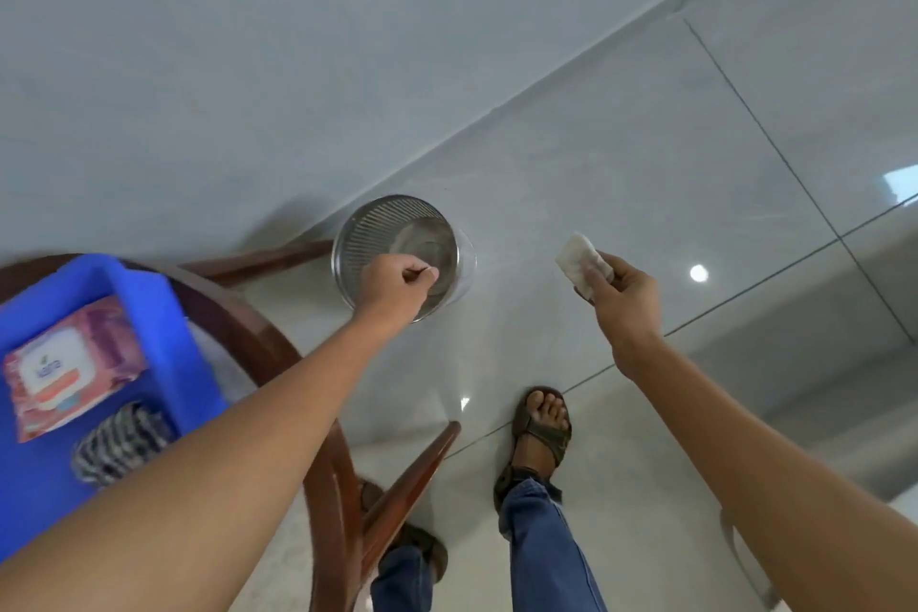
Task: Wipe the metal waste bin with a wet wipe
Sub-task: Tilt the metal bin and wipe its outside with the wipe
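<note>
Legs: two, in blue jeans, at the bottom edge; right foot in a brown sandal [540, 427] flat on the floor, left foot partly hidden behind the wooden frame.
Desk: round, dark wood rim [258, 343], below and left of the left grip; curved wooden legs run under it.
Blue tray [144, 293]: sits on the desk, well left of both grips.
Wipes pack [69, 375]: pink and white, lying flat inside the tray.
Striped cloth [121, 445]: dark and light, bunched, in the tray just nearer than the pack.
Left hand [395, 286]: arm stretched forward; grip curled, fingers and thumb pressed together at the near rim of the bin. Cannot tell for sure whether they pinch the rim or only rest over it.
Right hand [623, 296]: arm stretched forward, raised over bare floor; grip pinching a folded white wet wipe [581, 261], thumb across it, wipe sticking out up and left of the fingers.
Bin [397, 241]: round metal waste bin, slotted wall, upright on the floor, open top, directly under the left grip; apart from the right grip, to its left.
Floor [646, 164]: glossy pale tiles, light spots reflected right of the right grip.
Wall: pale, meets the floor beyond the bin.
</note>
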### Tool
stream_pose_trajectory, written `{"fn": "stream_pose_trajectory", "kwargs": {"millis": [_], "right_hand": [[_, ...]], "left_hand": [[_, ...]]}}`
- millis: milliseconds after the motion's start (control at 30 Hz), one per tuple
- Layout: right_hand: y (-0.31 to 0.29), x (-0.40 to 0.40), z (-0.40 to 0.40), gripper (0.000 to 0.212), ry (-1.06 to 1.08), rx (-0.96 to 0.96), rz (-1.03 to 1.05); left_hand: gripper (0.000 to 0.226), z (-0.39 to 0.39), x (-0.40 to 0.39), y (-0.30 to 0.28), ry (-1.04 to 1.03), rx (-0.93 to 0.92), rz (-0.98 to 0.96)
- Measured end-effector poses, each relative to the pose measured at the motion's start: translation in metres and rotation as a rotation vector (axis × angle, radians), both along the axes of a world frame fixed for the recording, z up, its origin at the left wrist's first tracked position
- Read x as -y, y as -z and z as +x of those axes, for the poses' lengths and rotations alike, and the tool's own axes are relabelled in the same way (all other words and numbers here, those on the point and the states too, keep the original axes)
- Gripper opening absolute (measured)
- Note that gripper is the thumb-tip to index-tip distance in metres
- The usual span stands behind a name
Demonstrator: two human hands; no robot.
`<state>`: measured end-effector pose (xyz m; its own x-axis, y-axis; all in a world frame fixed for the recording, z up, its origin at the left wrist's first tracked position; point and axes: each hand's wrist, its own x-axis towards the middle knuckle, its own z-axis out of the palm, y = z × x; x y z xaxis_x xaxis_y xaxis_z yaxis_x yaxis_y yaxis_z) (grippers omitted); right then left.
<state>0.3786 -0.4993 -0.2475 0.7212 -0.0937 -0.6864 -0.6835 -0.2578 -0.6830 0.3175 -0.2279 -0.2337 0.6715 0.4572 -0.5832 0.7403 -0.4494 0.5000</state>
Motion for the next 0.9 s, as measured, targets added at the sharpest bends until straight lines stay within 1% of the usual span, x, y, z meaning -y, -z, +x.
{"fn": "stream_pose_trajectory", "kwargs": {"millis": [67, 167, 233, 267, 333, 400, 433, 500, 567, 733, 833, 900], "right_hand": [[0.024, 0.009, -0.002, 0.026, 0.028, -0.032, -0.014], [0.06, 0.016, -0.006, 0.031, 0.054, -0.073, -0.022], [0.077, 0.016, -0.011, 0.029, 0.056, -0.086, -0.035], [0.085, 0.016, -0.014, 0.026, 0.058, -0.09, -0.04], [0.094, 0.012, -0.021, 0.029, 0.054, -0.101, -0.035], [0.097, 0.004, -0.026, 0.034, 0.045, -0.106, -0.023], [0.097, -0.001, -0.027, 0.037, 0.039, -0.103, -0.016], [0.093, -0.016, -0.028, 0.039, 0.027, -0.093, -0.001], [0.085, -0.034, -0.028, 0.041, 0.012, -0.067, 0.012], [0.054, -0.095, -0.029, 0.044, -0.073, 0.101, 0.034], [0.03, -0.129, -0.04, 0.045, -0.236, 0.231, 0.115], [0.023, -0.142, -0.054, 0.047, -0.366, 0.324, 0.158]], "left_hand": [[0.02, -0.004, 0.005, 0.022, 0.037, -0.028, 0.029], [0.033, -0.01, 0.013, 0.05, 0.145, -0.089, 0.034], [0.04, -0.015, 0.016, 0.058, 0.234, -0.095, 0.065], [0.038, -0.017, 0.019, 0.061, 0.263, -0.084, 0.076], [0.026, -0.015, 0.025, 0.06, 0.299, -0.058, 0.107], [0.028, -0.012, 0.029, 0.058, 0.32, -0.049, 0.129], [0.025, -0.01, 0.032, 0.057, 0.326, -0.04, 0.137], [0.013, -0.01, 0.037, 0.054, 0.282, -0.018, 0.166], [0.009, -0.011, 0.038, 0.048, 0.171, 0.002, 0.184], [0.016, -0.023, 0.03, 0.023, -0.009, 0.092, 0.072], [0.022, -0.03, 0.03, 0.008, -0.038, 0.128, -0.037], [0.032, -0.033, 0.032, 0.002, -0.085, 0.12, -0.091]]}}
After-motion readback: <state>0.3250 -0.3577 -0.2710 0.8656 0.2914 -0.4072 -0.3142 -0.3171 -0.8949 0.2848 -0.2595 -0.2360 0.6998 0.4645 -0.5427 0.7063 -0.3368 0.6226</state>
